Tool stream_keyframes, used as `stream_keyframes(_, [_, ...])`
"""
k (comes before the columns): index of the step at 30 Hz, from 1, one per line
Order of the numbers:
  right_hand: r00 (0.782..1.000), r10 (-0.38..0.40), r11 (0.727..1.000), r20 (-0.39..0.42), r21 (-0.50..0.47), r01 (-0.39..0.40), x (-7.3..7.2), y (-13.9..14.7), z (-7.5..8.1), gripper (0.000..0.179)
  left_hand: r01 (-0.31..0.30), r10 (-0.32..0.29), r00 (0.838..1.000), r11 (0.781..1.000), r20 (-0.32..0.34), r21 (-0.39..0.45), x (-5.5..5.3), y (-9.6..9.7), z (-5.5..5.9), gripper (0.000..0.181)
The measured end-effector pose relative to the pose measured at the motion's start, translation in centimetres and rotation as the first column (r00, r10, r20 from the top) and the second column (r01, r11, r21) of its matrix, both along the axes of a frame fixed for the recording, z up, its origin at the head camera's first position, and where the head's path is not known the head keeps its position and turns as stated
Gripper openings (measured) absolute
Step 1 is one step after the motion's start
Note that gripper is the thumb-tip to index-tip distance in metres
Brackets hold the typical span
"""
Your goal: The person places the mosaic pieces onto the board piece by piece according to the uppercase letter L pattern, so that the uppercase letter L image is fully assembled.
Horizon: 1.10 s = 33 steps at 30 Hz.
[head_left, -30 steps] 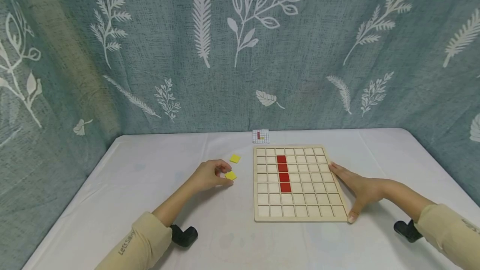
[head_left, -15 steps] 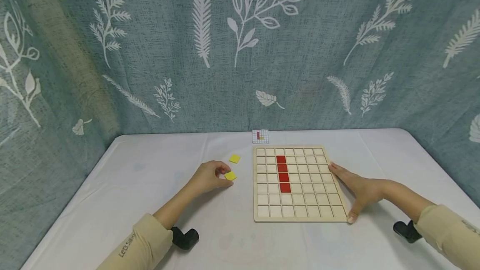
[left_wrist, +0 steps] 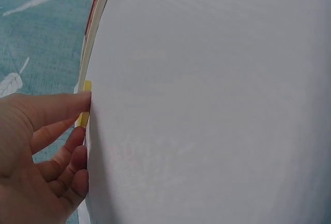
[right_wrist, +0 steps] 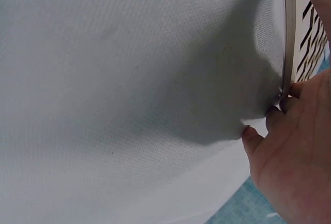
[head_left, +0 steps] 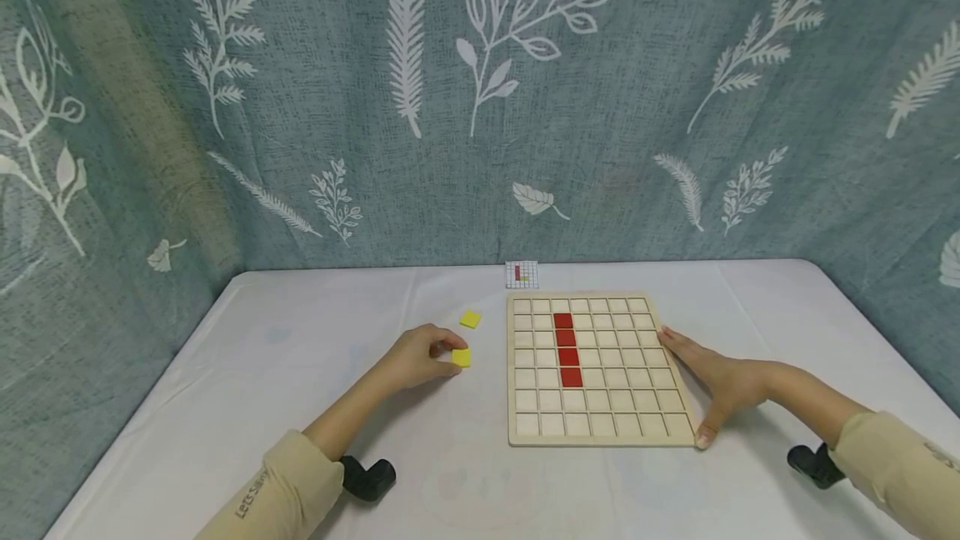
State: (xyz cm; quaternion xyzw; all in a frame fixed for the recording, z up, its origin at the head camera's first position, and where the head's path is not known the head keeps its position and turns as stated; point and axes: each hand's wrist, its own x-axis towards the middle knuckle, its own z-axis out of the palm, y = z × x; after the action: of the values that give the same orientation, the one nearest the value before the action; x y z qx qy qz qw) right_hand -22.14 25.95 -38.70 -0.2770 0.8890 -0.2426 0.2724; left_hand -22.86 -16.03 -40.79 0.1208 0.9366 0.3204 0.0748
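Observation:
My left hand [head_left: 420, 357] pinches a yellow square tile [head_left: 461, 358] between thumb and fingers, at the table surface left of the board. In the left wrist view, yellow edges show around the thumb tip. A second yellow tile [head_left: 470, 319] lies flat just beyond that hand. The wooden grid board [head_left: 600, 442] holds several red tiles [head_left: 567, 357] in one column. My right hand [head_left: 731, 382] rests along the board's right side, thumb at the near corner and fingers stretched up the edge. In the right wrist view, its fingertips [right_wrist: 252, 136] are by the board's edge.
A small printed card [head_left: 522, 275] with a red and yellow grid pattern lies behind the board. White cloth covers the table [head_left: 262, 332]. A leaf-patterned teal curtain [head_left: 450, 148] hangs behind and at the sides.
The yellow tile at my left hand has turned to sit squarer, and the fingertips have closed in on it. My right hand and the board have stayed put.

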Motion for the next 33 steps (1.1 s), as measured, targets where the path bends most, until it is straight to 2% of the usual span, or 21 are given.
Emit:
stream_keyframes(5, [1.0,-0.015,1.0,0.004,0.012,0.015,0.05,-0.04,-0.17,0.139,0.004,-0.004,1.0,1.0,0.007,-0.004,0.03,-0.08,0.17,0.028])
stream_keyframes(14, [1.0,-0.018,1.0,-0.002,0.023,0.018,-0.02,0.04,-0.1,0.14,-0.027,0.027,1.0,1.0,0.004,-0.016,0.2,0.08,0.18,0.027])
stream_keyframes(21, [1.0,-0.012,1.0,0.006,0.011,0.012,-0.05,0.12,-0.15,0.139,0.017,-0.019,0.999,0.999,-0.046,-0.044,0.39,0.1,0.25,0.022])
stream_keyframes(29, [1.0,-0.012,1.0,0.002,0.013,0.012,-0.08,0.05,0.01,0.139,0.002,-0.009,0.994,0.998,-0.105,-0.067,0.51,0.06,0.49,0.023])
stream_keyframes(33, [1.0,-0.008,1.0,-0.001,0.016,0.008,-0.05,0.11,0.02,0.139,0.017,-0.021,0.995,0.999,-0.097,-0.042,0.44,0.08,0.51,0.022])
